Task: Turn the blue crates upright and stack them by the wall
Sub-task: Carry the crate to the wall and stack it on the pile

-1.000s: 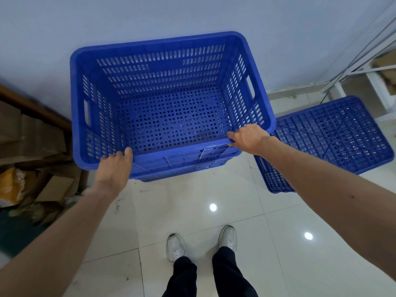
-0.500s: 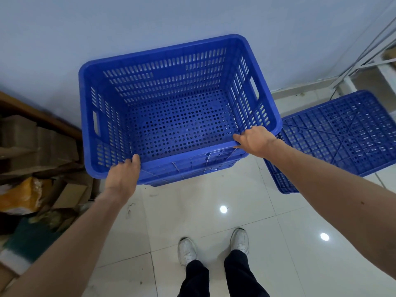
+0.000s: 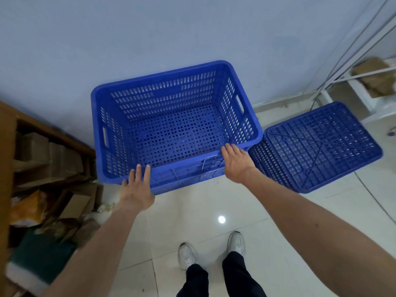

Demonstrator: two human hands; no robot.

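Blue upright crate (image 3: 171,129) just beyond both open hands.

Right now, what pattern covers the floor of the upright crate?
Rows of small round holes across the blue upright crate floor, clearest in the head view.

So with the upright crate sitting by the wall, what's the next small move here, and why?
Probably turn right and reach for the overturned crate. The upright crate already stands by the wall, and the left hand and right hand are open at its near rim, fingers spread rather than gripping. The other crate lies bottom-up beside it, not yet flipped or stacked.
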